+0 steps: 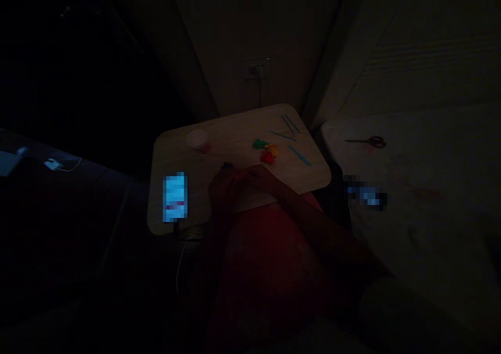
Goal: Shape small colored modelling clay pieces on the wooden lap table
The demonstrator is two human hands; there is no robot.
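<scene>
The scene is very dark. My left hand (223, 187) and my right hand (258, 177) meet over the front part of a small wooden-topped table (168, 156). Their fingers are curled together. A dull reddish patch shows between them, but what they hold is too dark to name. Just beyond my left hand lies a small dark lump (226, 165). Past my right hand, a green lump (259, 144), a yellow lump (272, 150) and a red lump (267, 158) sit together and look like modelling clay.
A round tub (198, 139) stands at the back left, a lit phone (175, 197) at the front left. Thin blue sticks (290, 124) and a blue plastic knife (300, 156) lie right. Scissors (371, 142) and a blurred-out device (367, 195) rest on the pale surface beside the table.
</scene>
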